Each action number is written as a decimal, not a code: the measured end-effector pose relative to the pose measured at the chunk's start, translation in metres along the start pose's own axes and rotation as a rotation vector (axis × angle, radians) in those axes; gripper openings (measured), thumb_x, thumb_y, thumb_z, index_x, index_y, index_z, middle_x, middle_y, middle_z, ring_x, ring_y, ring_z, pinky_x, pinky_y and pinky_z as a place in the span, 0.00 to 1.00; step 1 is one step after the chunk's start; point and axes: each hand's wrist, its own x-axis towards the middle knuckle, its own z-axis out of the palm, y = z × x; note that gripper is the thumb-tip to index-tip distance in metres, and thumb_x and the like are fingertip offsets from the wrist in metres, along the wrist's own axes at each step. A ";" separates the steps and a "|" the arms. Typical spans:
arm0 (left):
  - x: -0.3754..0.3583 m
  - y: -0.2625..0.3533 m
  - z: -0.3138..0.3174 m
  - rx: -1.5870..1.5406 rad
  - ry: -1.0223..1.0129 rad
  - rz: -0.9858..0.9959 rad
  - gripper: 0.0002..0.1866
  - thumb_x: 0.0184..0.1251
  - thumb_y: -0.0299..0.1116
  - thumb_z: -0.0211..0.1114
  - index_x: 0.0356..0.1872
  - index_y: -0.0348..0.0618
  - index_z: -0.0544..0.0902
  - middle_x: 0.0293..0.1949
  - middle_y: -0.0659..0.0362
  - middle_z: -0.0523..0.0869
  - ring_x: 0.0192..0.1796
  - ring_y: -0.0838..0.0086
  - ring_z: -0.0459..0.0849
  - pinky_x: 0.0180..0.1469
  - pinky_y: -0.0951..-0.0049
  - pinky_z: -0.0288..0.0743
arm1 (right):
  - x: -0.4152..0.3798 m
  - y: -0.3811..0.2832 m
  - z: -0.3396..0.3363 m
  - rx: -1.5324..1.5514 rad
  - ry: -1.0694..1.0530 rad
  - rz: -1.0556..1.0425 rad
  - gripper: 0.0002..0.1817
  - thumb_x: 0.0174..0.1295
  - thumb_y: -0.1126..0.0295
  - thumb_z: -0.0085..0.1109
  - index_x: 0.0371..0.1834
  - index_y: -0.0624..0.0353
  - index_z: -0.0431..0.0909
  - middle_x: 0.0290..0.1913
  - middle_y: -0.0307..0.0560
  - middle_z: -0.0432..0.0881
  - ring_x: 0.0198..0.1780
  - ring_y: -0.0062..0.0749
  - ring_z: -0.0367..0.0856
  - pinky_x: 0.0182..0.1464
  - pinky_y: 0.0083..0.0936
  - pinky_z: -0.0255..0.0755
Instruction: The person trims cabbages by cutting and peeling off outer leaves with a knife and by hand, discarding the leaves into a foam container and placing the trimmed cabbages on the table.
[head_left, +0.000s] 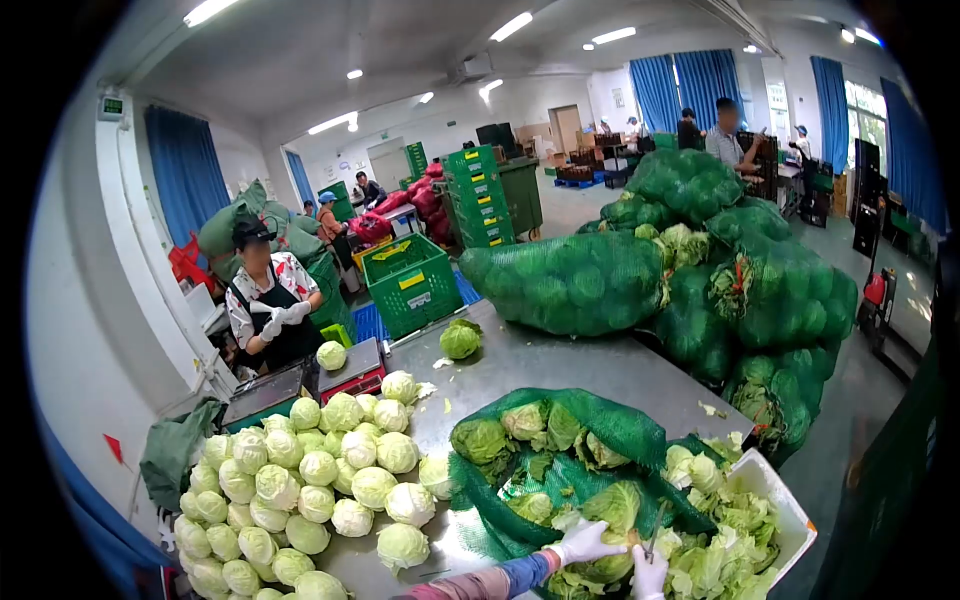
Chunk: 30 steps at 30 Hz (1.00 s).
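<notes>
My left hand, in a white glove, is closed on a leafy green cabbage in front of me. Close beside it on the right, my gloved right hand grips a knife, its thin blade pointing up near the cabbage's stem end. An opened green mesh sack with more untrimmed cabbages lies just beyond both hands. To my right, a white foam box is heaped with loose outer leaves.
Pale trimmed cabbages are piled on the left of the metal table. One green cabbage sits near a scale. Full mesh sacks line the far side. A co-worker stands left; a green crate is behind.
</notes>
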 end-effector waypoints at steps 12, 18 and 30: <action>-0.010 0.052 0.040 0.311 0.038 0.209 0.30 0.65 0.61 0.58 0.64 0.61 0.75 0.69 0.52 0.67 0.71 0.42 0.60 0.56 0.24 0.64 | 0.064 -0.039 -0.062 0.147 -0.121 0.069 0.22 0.48 0.75 0.69 0.49 0.69 0.80 0.35 0.46 0.84 0.35 0.22 0.80 0.39 0.21 0.75; 0.001 0.012 0.042 -0.009 0.098 0.181 0.38 0.67 0.63 0.54 0.74 0.59 0.62 0.74 0.43 0.58 0.71 0.35 0.58 0.67 0.35 0.60 | 0.057 0.054 -0.079 0.152 0.221 0.082 0.20 0.46 0.79 0.66 0.47 0.68 0.79 0.32 0.45 0.83 0.31 0.26 0.78 0.37 0.26 0.74; -0.002 -0.006 0.029 -0.046 0.148 0.104 0.74 0.30 0.66 0.81 0.71 0.21 0.52 0.71 0.27 0.54 0.75 0.39 0.54 0.75 0.56 0.53 | -0.019 -0.030 -0.069 -0.084 0.068 0.094 0.14 0.58 0.67 0.61 0.46 0.58 0.74 0.38 0.60 0.80 0.43 0.58 0.81 0.43 0.43 0.76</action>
